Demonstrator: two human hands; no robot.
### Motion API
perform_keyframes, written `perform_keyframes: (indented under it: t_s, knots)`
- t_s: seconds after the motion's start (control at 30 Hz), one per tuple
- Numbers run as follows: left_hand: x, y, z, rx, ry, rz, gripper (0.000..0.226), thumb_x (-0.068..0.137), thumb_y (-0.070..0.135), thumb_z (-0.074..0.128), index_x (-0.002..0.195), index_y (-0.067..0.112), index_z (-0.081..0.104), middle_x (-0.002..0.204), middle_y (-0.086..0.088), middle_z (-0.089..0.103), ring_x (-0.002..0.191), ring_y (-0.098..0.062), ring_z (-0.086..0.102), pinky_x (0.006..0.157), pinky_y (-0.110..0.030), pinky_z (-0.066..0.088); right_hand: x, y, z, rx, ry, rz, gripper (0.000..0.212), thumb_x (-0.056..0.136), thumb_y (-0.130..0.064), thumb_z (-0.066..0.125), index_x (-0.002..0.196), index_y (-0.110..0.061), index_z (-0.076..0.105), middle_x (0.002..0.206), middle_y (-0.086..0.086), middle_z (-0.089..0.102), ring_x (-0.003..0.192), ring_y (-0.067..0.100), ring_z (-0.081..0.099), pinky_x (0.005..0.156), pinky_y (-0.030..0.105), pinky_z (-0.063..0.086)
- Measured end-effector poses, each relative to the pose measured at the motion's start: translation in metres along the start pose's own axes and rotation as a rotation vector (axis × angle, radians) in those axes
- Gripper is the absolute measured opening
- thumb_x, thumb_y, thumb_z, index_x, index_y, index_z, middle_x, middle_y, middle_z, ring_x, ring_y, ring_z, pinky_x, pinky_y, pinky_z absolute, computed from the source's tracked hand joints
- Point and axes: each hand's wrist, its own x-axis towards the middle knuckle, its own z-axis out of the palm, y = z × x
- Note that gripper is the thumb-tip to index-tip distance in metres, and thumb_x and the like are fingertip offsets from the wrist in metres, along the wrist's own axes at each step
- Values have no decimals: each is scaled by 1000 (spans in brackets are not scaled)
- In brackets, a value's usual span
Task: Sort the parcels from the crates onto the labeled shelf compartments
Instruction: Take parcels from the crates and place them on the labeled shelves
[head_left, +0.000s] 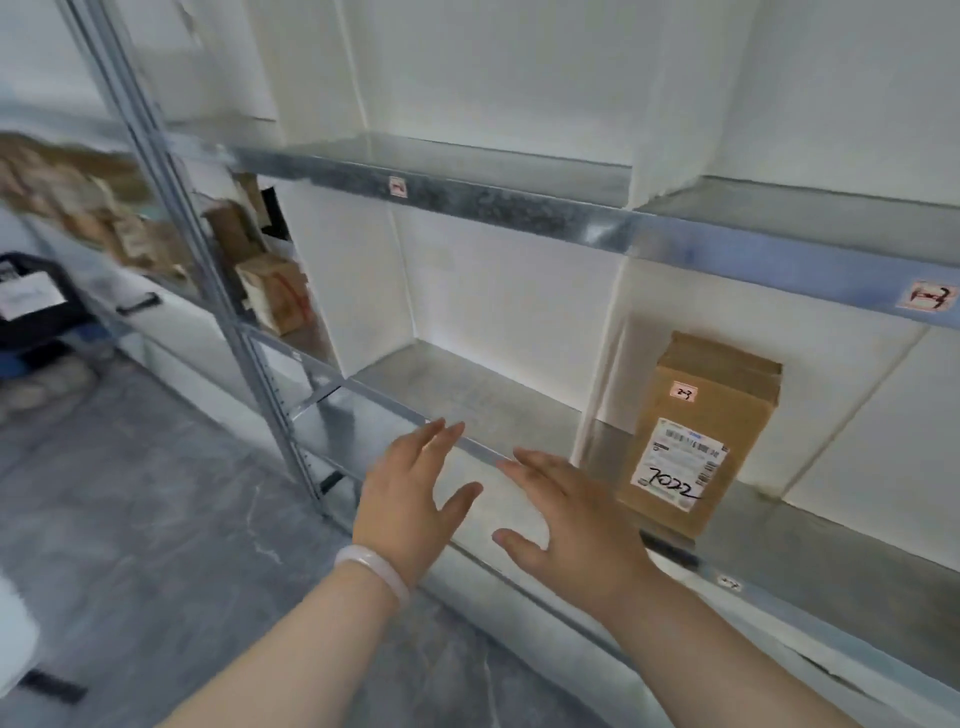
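Brown cardboard is the only task item within my reach here: one parcel (696, 441) standing on end on the lower shelf (467, 395), in the compartment to the right of the white divider (605, 353). Its long axis runs up and down. The printed label with handwritten digits faces me, and there is a small pink sticker (684, 391) near the top. Both hands hang in front of the shelf's front edge and carry nothing. The left hand (410, 493) has its fingers straight and spread, and the right hand (576, 519) the same, so the grip on either side is wide and empty. The parcel lies to the right of the right hand, just beside it but apart, with no finger touching the cardboard. The left hand is farther off, in front of the bare middle compartment. A tag (730, 583) on the shelf edge below the parcel looks to carry the same marking as the sticker, though it is too small for me to read with confidence, so I judge this box already sorted. If so, the coming move turns the other way — what looks like a dark crate (36, 306) sits well off to the left, low near the grey floor (156, 493), on the left hand's side. More blurred parcels (270, 293) fill the next shelf bay to the left.
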Motion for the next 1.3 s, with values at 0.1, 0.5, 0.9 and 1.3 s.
perform_keyframes:
  t_s: [0.1,0.5,0.9,1.3]
  knots:
    - [-15,-36,-49,142,75,-25,64,75,32,83,133,16,60,135,-8,60,120,-29,58,100,-41,46,29,-43,18,-4,-53,-148,74,86,-66,46,150,-40,20,159,-12,19,144,8,16,114,23,13]
    - [-198,-196,-305,495,249,-442,67,78,41,80,136,19,58,138,-8,57,125,-31,56,98,-49,49,76,-358,144,132,-181,-640,79,86,-67,43,153,-38,12,160,-12,11,146,9,10,115,22,4]
    - [-374,-305,-474,623,406,-800,65,80,43,77,138,26,56,143,0,53,132,-22,48,107,-39,39,50,-618,251,282,-315,-928,74,87,-63,44,150,-43,12,159,-17,13,144,4,10,105,10,-4]
    - [-389,-438,-542,570,391,-981,64,89,51,63,147,33,43,153,9,38,143,-14,29,117,-35,24,132,-745,324,378,-381,-926,67,91,-51,54,150,-38,24,156,-15,24,142,3,18,111,20,16]
